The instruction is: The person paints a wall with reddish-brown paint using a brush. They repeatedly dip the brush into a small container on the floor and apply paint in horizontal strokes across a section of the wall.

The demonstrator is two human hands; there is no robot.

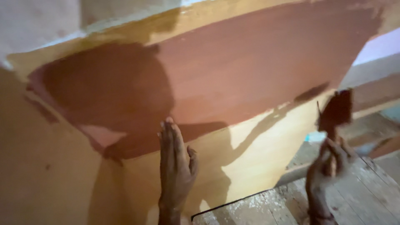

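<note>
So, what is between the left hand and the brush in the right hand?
In the head view, only bare unpainted board with shadows lies between the left hand and the brush in the right hand.

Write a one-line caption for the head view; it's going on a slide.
Left hand pressed flat on a half-stained reddish-brown wooden board; right hand holds a stain-soaked paintbrush upright.

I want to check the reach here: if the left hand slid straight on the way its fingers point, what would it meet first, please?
The left hand, flat on the wooden board, points up it; it would first meet the reddish-brown painted area, its edge apparently at the fingertips.
</note>
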